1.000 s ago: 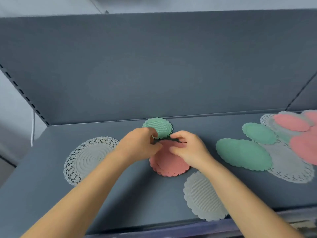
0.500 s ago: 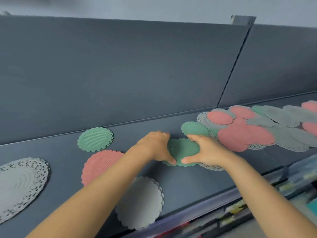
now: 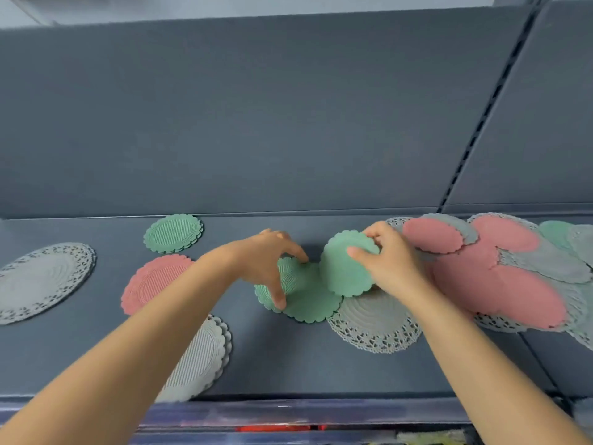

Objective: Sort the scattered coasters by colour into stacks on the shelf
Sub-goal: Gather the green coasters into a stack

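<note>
Green coaster (image 3: 343,271), scalloped and smooth, stood tilted mid-frame, pinched by the right hand (image 3: 391,261); the left hand (image 3: 263,261) pinched a ribbed green coaster (image 3: 290,277) on the shelf (image 3: 288,364). Right-side pile (image 3: 497,284) was blurred.

Grey back panel (image 3: 256,107), slotted upright (image 3: 480,123), red tag (image 3: 279,428) below

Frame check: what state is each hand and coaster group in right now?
Left hand: grips the lower green coasters, on the shelf.
Right hand: holds the raised green coaster, tilted.
Green stack: flat, untouched.
Pink stack: flat, untouched.
Grey stack: flat, partly hidden.
Right pile: overlapping, unsorted.
</note>
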`<state>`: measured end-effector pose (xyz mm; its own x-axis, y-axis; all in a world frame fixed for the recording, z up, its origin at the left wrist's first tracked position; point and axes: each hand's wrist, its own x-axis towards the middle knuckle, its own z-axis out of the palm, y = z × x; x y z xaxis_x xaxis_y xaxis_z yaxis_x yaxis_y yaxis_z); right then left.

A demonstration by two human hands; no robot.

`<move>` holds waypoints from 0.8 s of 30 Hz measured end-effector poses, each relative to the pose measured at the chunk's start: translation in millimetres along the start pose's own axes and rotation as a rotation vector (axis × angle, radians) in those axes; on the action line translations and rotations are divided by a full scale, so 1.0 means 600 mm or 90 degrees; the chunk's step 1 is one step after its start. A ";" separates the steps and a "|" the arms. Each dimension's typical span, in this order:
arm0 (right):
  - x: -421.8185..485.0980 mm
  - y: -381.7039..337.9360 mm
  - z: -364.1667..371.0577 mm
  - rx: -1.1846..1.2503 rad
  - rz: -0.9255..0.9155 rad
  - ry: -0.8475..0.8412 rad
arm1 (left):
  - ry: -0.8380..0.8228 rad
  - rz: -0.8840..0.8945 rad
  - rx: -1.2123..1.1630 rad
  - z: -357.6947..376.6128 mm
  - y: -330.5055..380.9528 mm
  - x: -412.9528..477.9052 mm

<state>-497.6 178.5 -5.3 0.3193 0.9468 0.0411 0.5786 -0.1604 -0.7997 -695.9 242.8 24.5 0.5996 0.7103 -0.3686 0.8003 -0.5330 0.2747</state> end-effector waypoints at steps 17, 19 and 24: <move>-0.001 -0.004 -0.009 0.295 0.039 0.005 | -0.023 -0.014 -0.064 0.011 0.030 0.015; 0.000 -0.004 -0.013 0.315 0.049 0.015 | -0.047 0.005 -0.156 0.009 0.020 0.012; 0.005 -0.019 -0.009 0.398 0.085 -0.033 | 0.059 -0.039 -0.459 -0.012 -0.047 -0.031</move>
<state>-499.3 181.7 6.8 0.3122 0.9447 -0.1000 -0.0155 -0.1002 -0.9949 -729.7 248.0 30.2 0.5257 0.7822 -0.3343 0.6152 -0.0782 0.7845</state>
